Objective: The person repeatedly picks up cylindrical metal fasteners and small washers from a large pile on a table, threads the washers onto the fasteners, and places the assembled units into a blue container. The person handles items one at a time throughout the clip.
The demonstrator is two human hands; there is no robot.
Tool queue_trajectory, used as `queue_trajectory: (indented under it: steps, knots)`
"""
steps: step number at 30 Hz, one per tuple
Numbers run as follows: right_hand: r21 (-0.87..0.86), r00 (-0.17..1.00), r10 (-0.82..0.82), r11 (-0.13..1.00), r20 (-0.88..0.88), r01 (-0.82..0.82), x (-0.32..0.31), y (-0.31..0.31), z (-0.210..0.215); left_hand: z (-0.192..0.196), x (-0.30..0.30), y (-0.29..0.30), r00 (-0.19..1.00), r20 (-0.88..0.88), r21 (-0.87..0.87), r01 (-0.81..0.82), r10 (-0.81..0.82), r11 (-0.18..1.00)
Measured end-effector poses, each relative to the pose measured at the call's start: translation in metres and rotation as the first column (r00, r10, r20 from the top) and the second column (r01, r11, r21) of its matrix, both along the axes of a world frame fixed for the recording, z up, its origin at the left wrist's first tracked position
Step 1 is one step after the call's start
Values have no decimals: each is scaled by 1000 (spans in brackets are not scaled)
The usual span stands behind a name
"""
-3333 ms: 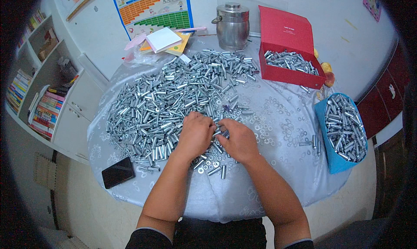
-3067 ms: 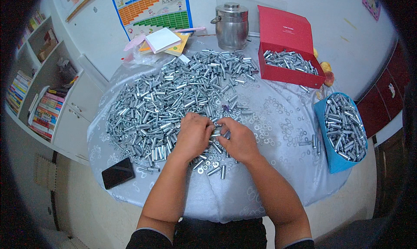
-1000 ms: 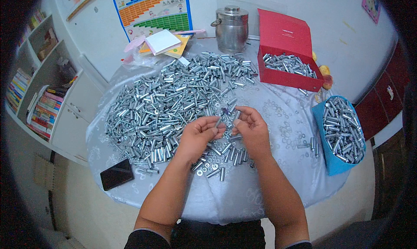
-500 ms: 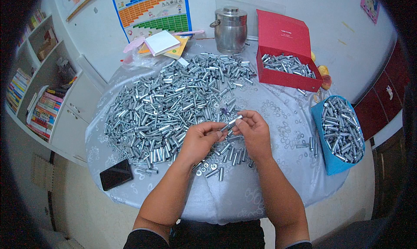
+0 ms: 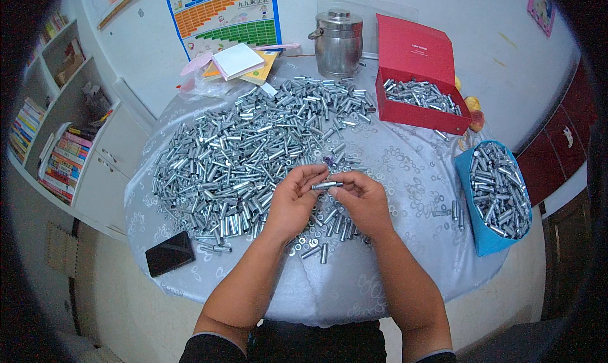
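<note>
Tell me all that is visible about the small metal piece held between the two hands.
The metal piece is a short, slim cylinder, silver and shiny, like the many sleeves heaped on the table. It lies almost level, held above the tablecloth. The left hand pinches its left end with the fingertips, and the right hand holds its right end. Finer details are too small to tell.

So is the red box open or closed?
Open. The red box has its lid standing up at the back, and silver metal sleeves show inside it.
</note>
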State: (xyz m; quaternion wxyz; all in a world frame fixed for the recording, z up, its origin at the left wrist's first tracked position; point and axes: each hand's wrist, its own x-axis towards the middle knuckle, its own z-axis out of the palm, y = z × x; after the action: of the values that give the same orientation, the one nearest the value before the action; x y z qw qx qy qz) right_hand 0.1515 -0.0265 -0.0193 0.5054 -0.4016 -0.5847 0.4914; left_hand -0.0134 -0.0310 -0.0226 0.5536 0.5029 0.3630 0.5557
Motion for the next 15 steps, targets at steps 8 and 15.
queue_trajectory:
  steps: [8,15]
  knots:
    - [-7,994,-98,995,43,99,4,0,5,11,1,-3,999,42,-205,37,-29,978]
    - [18,990,-84,996,116,82,9,0,6,13,0,-3,983,180,-285,10,44,958]
